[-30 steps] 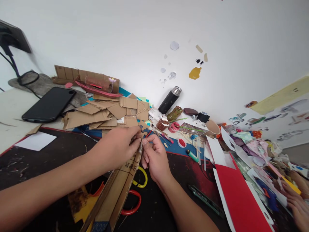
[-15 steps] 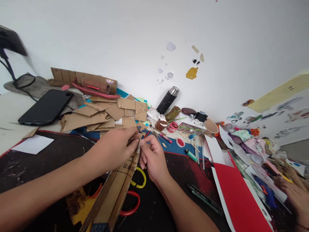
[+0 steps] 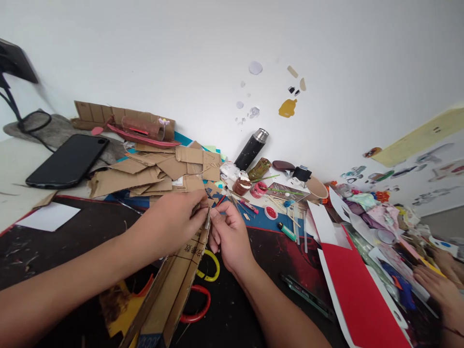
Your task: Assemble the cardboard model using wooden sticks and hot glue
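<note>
A long folded strip of cardboard (image 3: 177, 278) with printed characters slants from the front edge up to my hands. My left hand (image 3: 183, 215) is closed on its far end, fingertips pinching the edge. Against the same end, from the right, my right hand (image 3: 228, 229) has thumb and forefinger pressed together; whatever small thing they pinch is hidden. Under the strip on the dark mat lie scissors with a yellow handle loop (image 3: 212, 266) and a red handle loop (image 3: 197, 304). A yellow leaf-like piece (image 3: 121, 307) lies left of the strip.
Cardboard scraps (image 3: 145, 176) and a model boat (image 3: 141, 133) are piled behind my left hand. A black phone (image 3: 67, 162) lies far left. Paint jars (image 3: 258, 190), a thermos (image 3: 252, 150) and a glue tube (image 3: 286, 232) stand or lie behind right. Another person's hand (image 3: 437, 287) is at the right edge.
My hands and the cardboard strip hold nearly the same position. The camera view has shifted slightly, and the other person's hand at the right has moved a little.
</note>
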`<state>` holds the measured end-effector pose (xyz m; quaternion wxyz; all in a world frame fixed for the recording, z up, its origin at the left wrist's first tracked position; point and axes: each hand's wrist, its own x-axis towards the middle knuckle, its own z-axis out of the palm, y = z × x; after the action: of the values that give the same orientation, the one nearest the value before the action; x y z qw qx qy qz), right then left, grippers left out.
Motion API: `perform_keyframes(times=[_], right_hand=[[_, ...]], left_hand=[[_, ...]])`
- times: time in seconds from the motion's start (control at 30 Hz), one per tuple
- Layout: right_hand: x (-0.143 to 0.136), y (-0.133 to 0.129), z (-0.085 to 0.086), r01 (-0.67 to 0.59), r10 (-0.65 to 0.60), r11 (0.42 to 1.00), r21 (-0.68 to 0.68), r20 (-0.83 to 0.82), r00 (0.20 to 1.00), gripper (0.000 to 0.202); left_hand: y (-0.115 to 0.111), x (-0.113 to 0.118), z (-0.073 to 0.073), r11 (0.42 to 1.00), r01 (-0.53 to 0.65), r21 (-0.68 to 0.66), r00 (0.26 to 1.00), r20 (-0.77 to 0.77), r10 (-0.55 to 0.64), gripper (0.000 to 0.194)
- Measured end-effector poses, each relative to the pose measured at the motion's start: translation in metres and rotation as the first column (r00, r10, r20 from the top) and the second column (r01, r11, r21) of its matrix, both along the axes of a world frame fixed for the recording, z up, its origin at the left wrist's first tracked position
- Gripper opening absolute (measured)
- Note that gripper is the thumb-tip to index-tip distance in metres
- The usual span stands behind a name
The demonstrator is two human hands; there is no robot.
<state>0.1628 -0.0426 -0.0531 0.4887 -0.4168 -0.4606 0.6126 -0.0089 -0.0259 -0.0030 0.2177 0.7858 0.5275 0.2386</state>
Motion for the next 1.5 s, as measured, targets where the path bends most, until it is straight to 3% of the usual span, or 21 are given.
perform_keyframes(times=[1.5], right_hand=[[0.0005,0.0006,-0.0027,0.007,-0.006,1.0,0.006,-0.011,1.0,0.05]], left_hand=[[-0.0004,0.0015,-0.0018,0.999,-0.014,-0.036,1.0,0.008,0.015,0.021]])
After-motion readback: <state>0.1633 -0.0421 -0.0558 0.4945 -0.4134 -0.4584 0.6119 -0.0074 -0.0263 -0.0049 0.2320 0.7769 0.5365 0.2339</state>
